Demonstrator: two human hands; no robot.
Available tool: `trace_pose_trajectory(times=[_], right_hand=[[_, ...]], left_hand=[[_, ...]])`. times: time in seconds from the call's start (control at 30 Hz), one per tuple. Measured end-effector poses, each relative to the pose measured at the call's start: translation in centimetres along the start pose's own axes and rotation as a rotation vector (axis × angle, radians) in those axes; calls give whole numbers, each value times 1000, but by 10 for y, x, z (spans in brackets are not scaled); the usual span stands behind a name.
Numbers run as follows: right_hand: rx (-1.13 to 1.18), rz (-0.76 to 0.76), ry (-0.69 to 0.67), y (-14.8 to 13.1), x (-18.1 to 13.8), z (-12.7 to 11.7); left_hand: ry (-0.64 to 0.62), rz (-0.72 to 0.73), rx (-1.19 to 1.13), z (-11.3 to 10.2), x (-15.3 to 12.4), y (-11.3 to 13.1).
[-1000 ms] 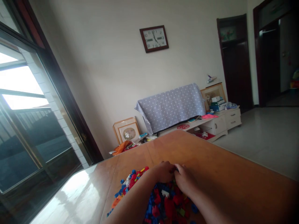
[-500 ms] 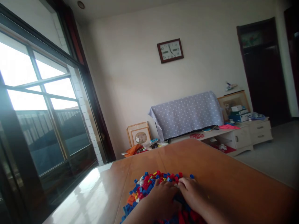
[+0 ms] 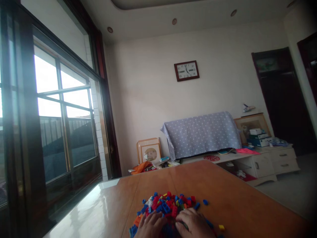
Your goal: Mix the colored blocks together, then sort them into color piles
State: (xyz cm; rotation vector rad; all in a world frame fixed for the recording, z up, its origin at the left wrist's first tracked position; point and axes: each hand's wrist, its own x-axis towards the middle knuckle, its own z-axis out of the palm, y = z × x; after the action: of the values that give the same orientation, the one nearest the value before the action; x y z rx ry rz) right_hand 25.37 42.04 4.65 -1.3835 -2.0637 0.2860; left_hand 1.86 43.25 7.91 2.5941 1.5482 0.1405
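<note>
Curling at the near side of the brick pile (image 3: 165,207), your left hand (image 3: 151,225) and right hand (image 3: 192,223) hide any grasp: cannot tell. Bricks (image 3: 174,211) likely light, stiff; pinch side walls.

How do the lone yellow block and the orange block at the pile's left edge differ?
The yellow block lies apart on the table; the orange block sits at the left edge of the pile. The orange block looks larger than the yellow block. The yellow block is right of the right hand; the orange block is beside the left hand. Both look like toy bricks.
</note>
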Motion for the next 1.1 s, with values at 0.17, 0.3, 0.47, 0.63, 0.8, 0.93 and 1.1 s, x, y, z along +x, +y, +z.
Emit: trace_pose_trajectory(times=[0.17,0.3,0.47,0.63,0.8,0.93,1.1], right_hand=[[121,19,92,2,-9,-6],[185,50,104,17,-6,-2],[209,40,176,32,-3,4],[229,28,192,37,-2,7],[224,57,215,45,-1,15],[213,59,245,47,-3,17],[210,48,225,41,-7,15]], left_hand=[[319,75,-193,-7,-50,-2],[372,82,-442,-6,-65,-12],[442,19,-698,2,-64,-35],[438,-145,-826,6,-63,-51],[392,-269,-661,-8,-75,-47],[189,-321,-424,-22,-88,-31],[28,-321,-199,-29,-93,-9]])
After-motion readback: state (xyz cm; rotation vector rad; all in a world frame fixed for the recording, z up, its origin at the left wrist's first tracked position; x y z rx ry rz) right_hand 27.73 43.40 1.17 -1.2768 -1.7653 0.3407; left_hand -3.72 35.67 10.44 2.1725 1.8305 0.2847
